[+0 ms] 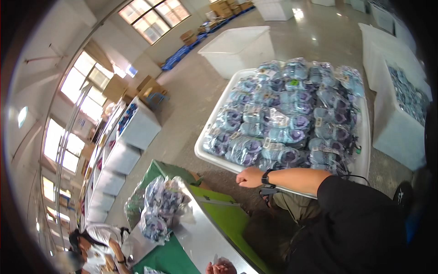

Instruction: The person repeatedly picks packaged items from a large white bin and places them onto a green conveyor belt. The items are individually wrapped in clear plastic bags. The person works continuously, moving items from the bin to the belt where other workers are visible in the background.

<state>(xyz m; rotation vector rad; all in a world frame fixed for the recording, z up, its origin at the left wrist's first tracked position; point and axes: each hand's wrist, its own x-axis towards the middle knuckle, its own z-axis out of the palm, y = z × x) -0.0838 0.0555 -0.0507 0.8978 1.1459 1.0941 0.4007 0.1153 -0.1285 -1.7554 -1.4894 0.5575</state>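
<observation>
Clearly, the largest worry sits at two o'clock, in the white tub (216,160): bagged pale-blue shoes (285,134) are heaped about level with its rim, and their slick clear film could let a top pack slip over the side if the tub were knocked. At seven o'clock, the metal worktable (205,241) carries a lesser risk: a clump of similar packs (159,205) is piled loosely near its far end, where a nudge might send some off, or a tug on overlapping film might tear a bag.

As for pose, the black-sleeved arm (299,181) reaches from four o'clock, nearly straight, the forearm over the tub's near edge; a wide swing could snag a bag. It ends at five o'clock in the right hand (250,177), loosely curled closed and pointing toward nine, nothing visible in it, just beside the rim. Smallest in view, the left hand (221,267) shows only partly at six o'clock, by the worktable's edge; whether it grips anything, I cannot tell.
</observation>
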